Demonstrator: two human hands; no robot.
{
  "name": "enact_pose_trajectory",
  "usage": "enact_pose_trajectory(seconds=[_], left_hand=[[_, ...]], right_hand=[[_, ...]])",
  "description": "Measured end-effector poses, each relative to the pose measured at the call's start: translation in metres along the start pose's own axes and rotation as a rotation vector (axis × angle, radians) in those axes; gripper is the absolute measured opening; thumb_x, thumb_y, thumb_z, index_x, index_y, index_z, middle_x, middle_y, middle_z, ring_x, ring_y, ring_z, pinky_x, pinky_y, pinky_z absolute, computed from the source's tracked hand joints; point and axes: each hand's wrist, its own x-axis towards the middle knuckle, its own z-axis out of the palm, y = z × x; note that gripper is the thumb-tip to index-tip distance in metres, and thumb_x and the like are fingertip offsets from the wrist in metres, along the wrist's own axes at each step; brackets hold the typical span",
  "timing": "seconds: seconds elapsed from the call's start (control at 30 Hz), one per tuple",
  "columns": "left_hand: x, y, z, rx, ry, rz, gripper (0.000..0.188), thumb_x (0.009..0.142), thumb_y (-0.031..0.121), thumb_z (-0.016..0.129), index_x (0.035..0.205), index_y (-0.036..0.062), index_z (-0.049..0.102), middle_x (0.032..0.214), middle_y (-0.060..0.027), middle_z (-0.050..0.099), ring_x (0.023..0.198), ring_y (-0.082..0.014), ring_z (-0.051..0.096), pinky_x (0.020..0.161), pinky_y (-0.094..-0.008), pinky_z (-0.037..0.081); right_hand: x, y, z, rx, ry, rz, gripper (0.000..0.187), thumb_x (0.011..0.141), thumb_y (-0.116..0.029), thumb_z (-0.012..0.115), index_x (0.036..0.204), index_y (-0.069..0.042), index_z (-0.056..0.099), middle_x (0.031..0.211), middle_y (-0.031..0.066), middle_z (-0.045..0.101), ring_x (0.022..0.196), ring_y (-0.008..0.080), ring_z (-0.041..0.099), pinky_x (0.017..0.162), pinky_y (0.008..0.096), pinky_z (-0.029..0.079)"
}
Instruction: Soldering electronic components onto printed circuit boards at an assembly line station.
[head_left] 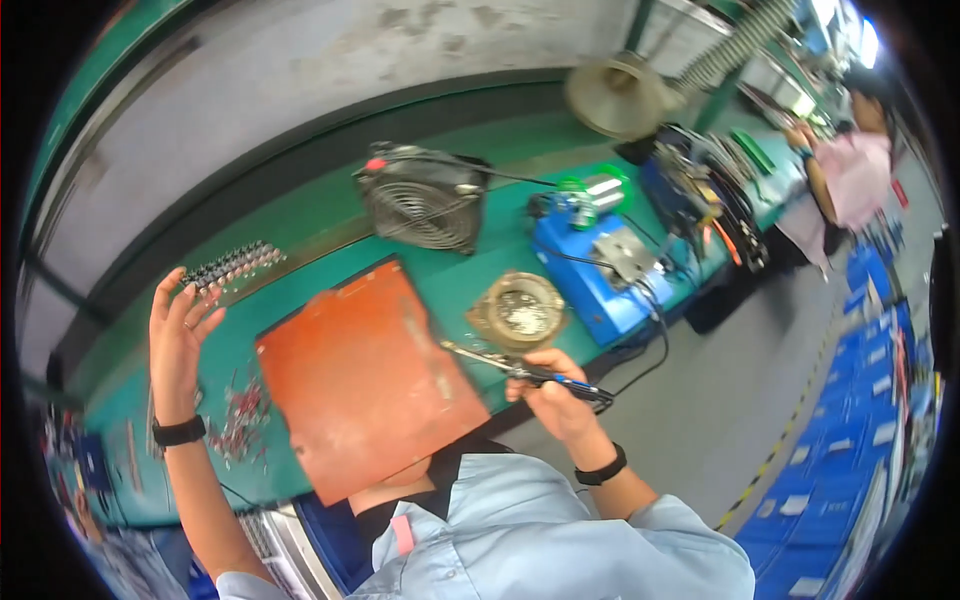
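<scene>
My left hand (177, 345) is raised at the left side of the bench, its fingers closed on the end of a dark strip of small components (235, 265) with thin leads along it. In my right hand (560, 405) is a soldering iron (545, 376) with a black and blue handle. Its tip points left, over the right part of an orange-red mat (370, 380). Just beyond the iron sits a round metal dish (490, 312) with silvery bits inside. A loose pile of small reddish leaded parts (240, 415) lies near my left wrist.
A black fan (425, 205) stands behind the mat. Right of the dish is a blue soldering feeder (582, 275) with a green solder spool. A fume hood (622, 97) hangs above. Another person (850, 175) works at the far right, near blue bins (820, 470).
</scene>
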Motion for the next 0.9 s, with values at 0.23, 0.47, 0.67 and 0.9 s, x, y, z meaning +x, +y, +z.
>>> enact_pose_trajectory(seconds=[0.23,0.47,0.67,0.9], left_hand=[[0.12,-0.068,0.007,-0.206,0.104,-0.08,0.05,0.095,0.015,0.056,0.138,0.0023,0.035,0.121,-0.0166,0.054,0.119,-0.0301,0.053,0.099,-0.0419,0.047],[0.079,-0.061,0.045,0.025,0.056,-0.225,0.057,0.095,0.02,0.058,0.142,0.0029,0.031,0.134,-0.0161,0.045,0.131,-0.0283,0.04,0.102,-0.0438,0.043],[-0.004,0.007,0.084,0.316,-0.248,-0.042,0.032,0.091,0.015,0.061,0.12,0.0046,0.055,0.117,-0.0068,0.058,0.111,-0.0182,0.053,0.092,-0.0351,0.046],[-0.107,-0.011,0.171,0.903,-0.842,0.487,0.012,0.083,0.014,0.064,0.089,0.0042,0.063,0.091,-0.0129,0.059,0.092,-0.0315,0.057,0.083,-0.0391,0.044]], right_hand=[[-0.001,-0.003,0.0,0.078,-0.031,0.007,0.041,0.089,-0.016,0.065,0.123,0.0,0.049,0.11,0.0164,0.063,0.099,0.0228,0.063,0.088,0.0386,0.05],[-0.004,-0.002,-0.004,0.048,0.011,-0.009,0.043,0.087,-0.024,0.065,0.121,-0.002,0.049,0.105,0.0166,0.063,0.096,0.0254,0.063,0.085,0.0401,0.051],[-0.009,-0.018,-0.016,0.03,0.077,-0.136,0.045,0.089,-0.03,0.063,0.121,-0.003,0.048,0.1,0.0145,0.065,0.093,0.0249,0.063,0.081,0.0397,0.05],[-0.015,-0.035,-0.019,-0.008,0.079,-0.168,0.044,0.09,-0.032,0.063,0.121,-0.005,0.048,0.099,0.0135,0.064,0.089,0.0232,0.062,0.08,0.0391,0.047]])
